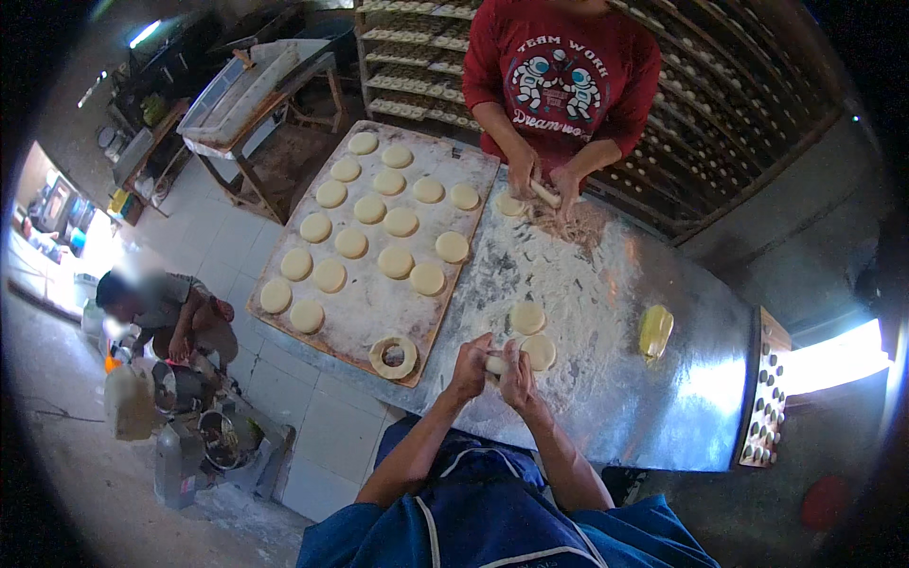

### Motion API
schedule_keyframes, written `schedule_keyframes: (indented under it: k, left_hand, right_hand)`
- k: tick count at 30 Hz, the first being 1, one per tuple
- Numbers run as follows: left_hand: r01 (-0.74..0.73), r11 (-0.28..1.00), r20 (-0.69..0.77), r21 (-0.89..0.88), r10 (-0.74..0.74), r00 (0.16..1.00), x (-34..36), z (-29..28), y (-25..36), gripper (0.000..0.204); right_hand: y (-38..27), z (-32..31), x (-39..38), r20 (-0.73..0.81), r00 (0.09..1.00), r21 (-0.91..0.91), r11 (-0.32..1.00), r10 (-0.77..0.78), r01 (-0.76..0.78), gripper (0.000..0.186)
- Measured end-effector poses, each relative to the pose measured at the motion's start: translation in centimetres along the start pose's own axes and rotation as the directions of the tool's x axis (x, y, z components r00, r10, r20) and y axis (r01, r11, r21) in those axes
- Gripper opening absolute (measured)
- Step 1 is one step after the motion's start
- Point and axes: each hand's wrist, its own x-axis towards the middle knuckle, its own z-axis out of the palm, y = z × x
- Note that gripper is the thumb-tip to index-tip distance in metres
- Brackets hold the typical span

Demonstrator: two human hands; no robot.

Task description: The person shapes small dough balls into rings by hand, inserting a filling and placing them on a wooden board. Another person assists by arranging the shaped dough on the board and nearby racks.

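Behind the co-worker [561, 85] across from us, tall racks [753, 123] hold rows of small pale pieces, too many for us to count. Before us spreads one metal tabletop [682, 398], dusted with flour [573, 275]. One wooden board [369, 303] covers its left part. Down on the floor to our left, one person [180, 317] crouches beside metal bowls. We see white lettering above and below two astronaut figures on the co-worker's red shirt. Just past the tabletop's right end sits one long tray [765, 407] with small pieces in rows. Nearer us lies one yellow packet [655, 331].

On the board we count eighteen dough rounds [351, 243], plus one dough ring [376, 358] at the near corner. Two more rounds [527, 317] lie on the tabletop just beyond our hands, and another beside the co-worker's rolling pin [546, 194]. Our left hand [471, 367] and right hand [517, 377] meet at the tabletop's near side, fingers curled round one short pale piece [495, 364]; they hide its ends, so we cannot tell whether it is dough or a pin.
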Motion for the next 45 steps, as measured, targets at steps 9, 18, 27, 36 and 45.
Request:
schedule_keyframes:
  k: [9, 18, 27, 36, 45]
  left_hand:
    - [-0.002, 0.979, -0.207, 0.202, 0.045, 0.977, -0.5, -4.9, 0.2, 0.046]
    - [-0.099, 0.981, -0.222, 0.166, 0.136, 0.965, -0.2, -11.0, 3.0, 0.038]
    - [0.127, 0.992, -0.481, -0.016, -0.119, 0.869, 2.7, -15.2, 5.7, 0.041]
    - [-0.014, 0.389, -0.135, 0.921, 0.352, 0.926, 4.1, -17.0, 5.1, 0.018]
    - [-0.065, 0.453, -0.131, 0.889, 0.388, 0.912, 4.1, -16.6, 5.3, 0.019]
  right_hand:
    - [-7.2, 3.4, 0.0, 0.119, 0.958, -0.199, 0.939, -0.262, 0.281, 0.069]
    - [-8.4, 8.2, 3.1, 0.251, 0.902, -0.113, 0.914, -0.352, 0.389, 0.056]
    - [-9.9, 9.3, 7.0, 0.273, 0.910, 0.019, 0.947, -0.312, 0.320, 0.038]
    - [-6.5, 11.5, 9.5, 0.062, 0.994, -0.520, 0.847, -0.093, 0.112, 0.046]
    - [-5.5, 12.1, 10.1, 0.011, 0.989, -0.570, 0.812, -0.149, 0.128, 0.043]
